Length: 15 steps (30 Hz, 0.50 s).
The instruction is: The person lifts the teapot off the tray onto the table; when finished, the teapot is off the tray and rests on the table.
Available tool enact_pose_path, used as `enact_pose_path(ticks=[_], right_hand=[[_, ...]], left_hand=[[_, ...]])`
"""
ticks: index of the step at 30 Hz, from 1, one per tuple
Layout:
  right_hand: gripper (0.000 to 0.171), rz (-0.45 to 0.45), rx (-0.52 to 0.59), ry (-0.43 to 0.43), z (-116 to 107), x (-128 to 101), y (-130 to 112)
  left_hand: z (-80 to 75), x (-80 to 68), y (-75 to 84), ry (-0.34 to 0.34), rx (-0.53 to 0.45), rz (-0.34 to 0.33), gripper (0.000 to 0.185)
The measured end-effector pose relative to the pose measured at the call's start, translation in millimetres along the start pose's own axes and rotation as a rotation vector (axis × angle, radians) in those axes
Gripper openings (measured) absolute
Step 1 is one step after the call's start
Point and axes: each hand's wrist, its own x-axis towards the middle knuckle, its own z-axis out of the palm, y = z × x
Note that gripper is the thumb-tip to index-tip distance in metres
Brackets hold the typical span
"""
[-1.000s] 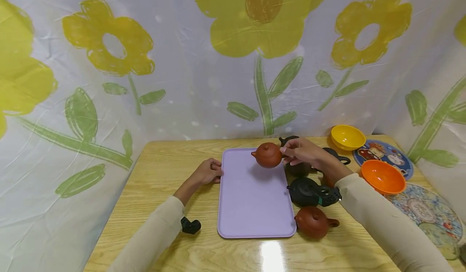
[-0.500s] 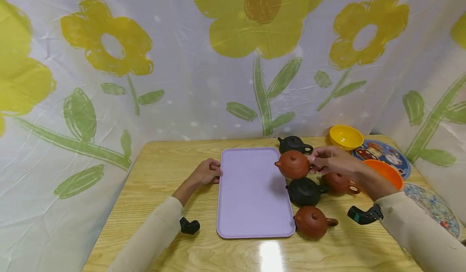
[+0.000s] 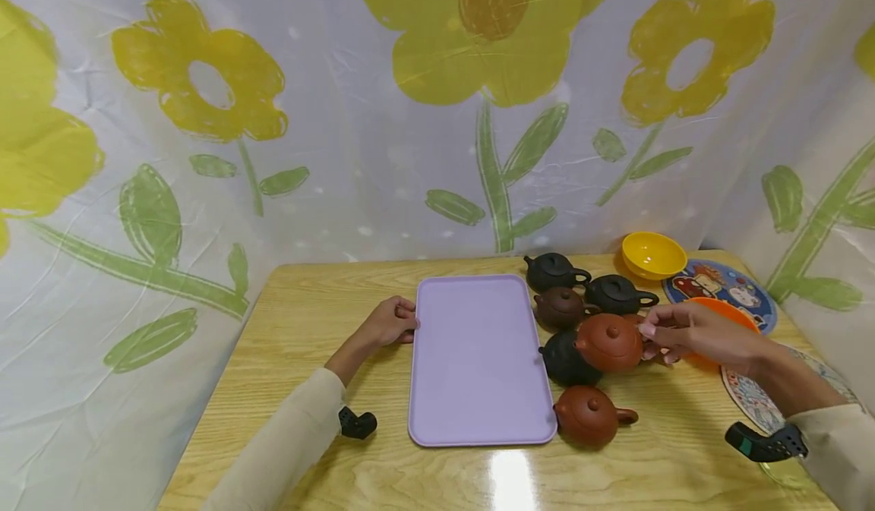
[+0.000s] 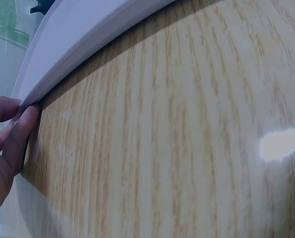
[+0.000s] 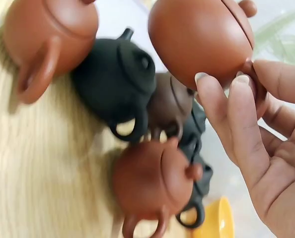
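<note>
Head view: right hand (image 3: 690, 334) pinches a red-brown teapot (image 3: 608, 342) by its handle, held above the desk (image 3: 307, 329) near its right edge, over a black teapot (image 3: 563, 361). Left hand (image 3: 390, 321) rests curled against the lilac tray (image 3: 475, 359), at its left edge.

Left wrist: fingertips (image 4: 23, 129) touch the tray rim (image 4: 88, 54); grip unclear.

Right wrist: fingers (image 5: 227, 114) grip the teapot (image 5: 199, 39), with other teapots below.

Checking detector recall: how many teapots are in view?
7. Held red teapot in right hand; two black teapots and dark brown teapot at the back; black teapot beside tray; nearest red teapot; hidden red teapot behind the hand.
</note>
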Motion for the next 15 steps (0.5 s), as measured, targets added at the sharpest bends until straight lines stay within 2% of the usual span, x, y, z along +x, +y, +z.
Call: enact_pose_path(ticks=[7, 15], right_hand=[[0.023, 0.011, 0.027, -0.046, -12.9, -22.7, 21.7], [0.027, 0.056, 0.069, -0.089, -18.1, -34.0, 41.5]], left_hand=[[-0.1, -1.4, 2.0, -0.011, -0.004, -0.009, 0.037], [-0.1, -2.0, 1.7, -0.022, -0.004, -0.01, 0.037]])
